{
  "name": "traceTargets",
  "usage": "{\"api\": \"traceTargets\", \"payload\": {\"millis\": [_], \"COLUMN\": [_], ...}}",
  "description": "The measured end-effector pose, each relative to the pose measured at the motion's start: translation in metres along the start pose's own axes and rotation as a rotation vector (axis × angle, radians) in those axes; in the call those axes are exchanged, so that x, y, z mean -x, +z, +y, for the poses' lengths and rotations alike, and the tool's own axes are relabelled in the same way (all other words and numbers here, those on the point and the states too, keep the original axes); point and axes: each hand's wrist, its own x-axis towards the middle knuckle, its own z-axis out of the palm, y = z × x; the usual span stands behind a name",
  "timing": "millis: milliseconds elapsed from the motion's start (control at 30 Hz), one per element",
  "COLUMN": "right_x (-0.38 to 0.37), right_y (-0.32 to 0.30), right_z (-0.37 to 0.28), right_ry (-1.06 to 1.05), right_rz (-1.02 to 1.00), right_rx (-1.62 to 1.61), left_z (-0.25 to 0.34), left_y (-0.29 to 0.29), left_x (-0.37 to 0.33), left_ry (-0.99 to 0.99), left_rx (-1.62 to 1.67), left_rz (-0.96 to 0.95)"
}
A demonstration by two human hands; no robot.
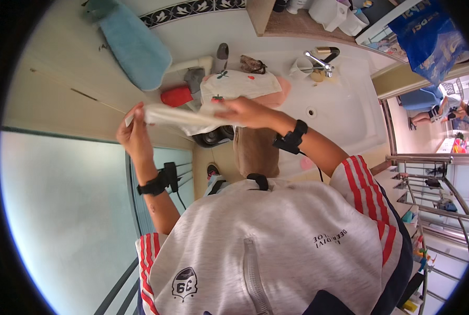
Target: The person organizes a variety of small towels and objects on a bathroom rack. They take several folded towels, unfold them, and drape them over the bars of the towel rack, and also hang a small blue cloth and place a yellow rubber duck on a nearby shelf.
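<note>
A strip of white cloth is stretched between my two hands in front of me. My left hand pinches its left end with closed fingers. At the other end my right hand grips the cloth, fingers partly blurred. Just beyond the strip lies a white cloth with small red and green prints, over a pink cloth; whether the strip is part of the printed cloth I cannot tell. A red cloth-like item and a grey one lie left of it.
To the right is a white sink with a chrome faucet and a white cup. A dark bottle stands at the back. A blue towel hangs at the left. Another person is in the far-right room.
</note>
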Motion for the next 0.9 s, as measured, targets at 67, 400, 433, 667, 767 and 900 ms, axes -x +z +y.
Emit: {"api": "traceTargets", "payload": {"millis": [67,400,433,667,767,900], "right_x": [0.005,-0.008,-0.009,0.004,0.025,0.036], "right_y": [0.014,0.008,0.005,-0.026,-0.044,-0.046], "right_z": [0.010,0.127,0.127,0.078,0.045,0.024], "right_ry": [-0.096,-0.189,-0.279,-0.079,-0.106,-0.025], "right_rz": [-0.130,0.684,0.689,1.010,1.102,1.071], "right_rx": [0.164,0.863,0.849,0.407,0.269,0.197], "left_z": [0.008,-0.016,-0.014,-0.012,-0.004,-0.025], "left_y": [-0.004,0.011,0.014,0.052,0.097,0.158], "left_x": [0.007,0.036,0.037,0.023,0.008,-0.008], "left_ry": [0.001,-0.116,-0.112,-0.160,-0.139,-0.031], "left_rx": [-0.108,-0.217,-0.238,-0.065,0.064,0.215], "left_rz": [-0.027,-0.078,-0.060,-0.026,-0.132,-0.330]}}
